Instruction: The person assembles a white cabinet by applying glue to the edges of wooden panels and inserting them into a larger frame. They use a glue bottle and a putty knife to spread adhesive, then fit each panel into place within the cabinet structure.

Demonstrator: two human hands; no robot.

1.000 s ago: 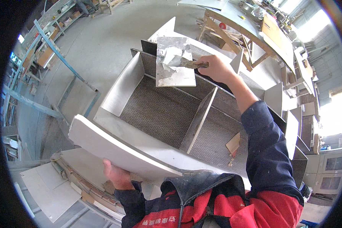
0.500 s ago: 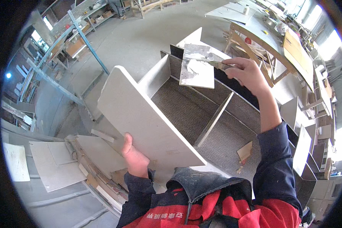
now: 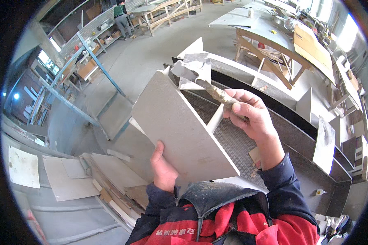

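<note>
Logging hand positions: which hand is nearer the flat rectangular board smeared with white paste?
Right. The right hand, holding a tan-handled scraper, is below and right of the board; the left hand, holding the flat light-grey panel, is farther off, below and left.

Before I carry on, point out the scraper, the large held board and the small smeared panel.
Scraper [image 3: 219, 94]: head view, on its handle.
Large board [image 3: 182, 126]: head view, middle of its flat face.
Small smeared panel [image 3: 206, 70]: head view, right side of its face.

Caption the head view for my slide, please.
Left hand holds a pale board; right hand grips a scraper over a divided box.
</note>
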